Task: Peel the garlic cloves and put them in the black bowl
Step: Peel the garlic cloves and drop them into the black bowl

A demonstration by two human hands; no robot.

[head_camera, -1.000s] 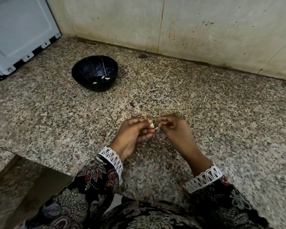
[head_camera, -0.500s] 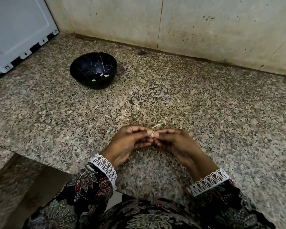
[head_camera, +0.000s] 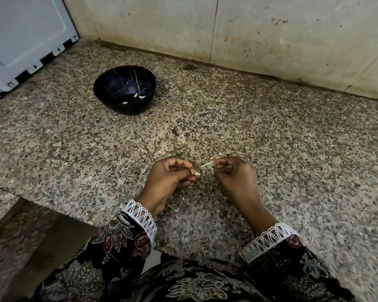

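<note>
My left hand (head_camera: 169,175) pinches a small pale garlic clove (head_camera: 197,173) at its fingertips, low over the speckled granite counter. A short gap to the right, my right hand (head_camera: 231,174) pinches a thin strip of white garlic skin (head_camera: 207,164). The black bowl (head_camera: 109,99) with white vein marks stands further back and to the left, well apart from both hands. Three peeled cloves (head_camera: 138,96) lie at its bottom.
A white appliance (head_camera: 24,40) stands at the back left. A stained tiled wall (head_camera: 249,29) runs along the back of the granite counter (head_camera: 292,149), whose front edge (head_camera: 31,198) drops off at the lower left. Small skin scraps lie near my hands.
My hands were pressed together on the clove half a second ago. Now they have drawn apart, the skin strip going with the right hand and the clove staying in the left.
</note>
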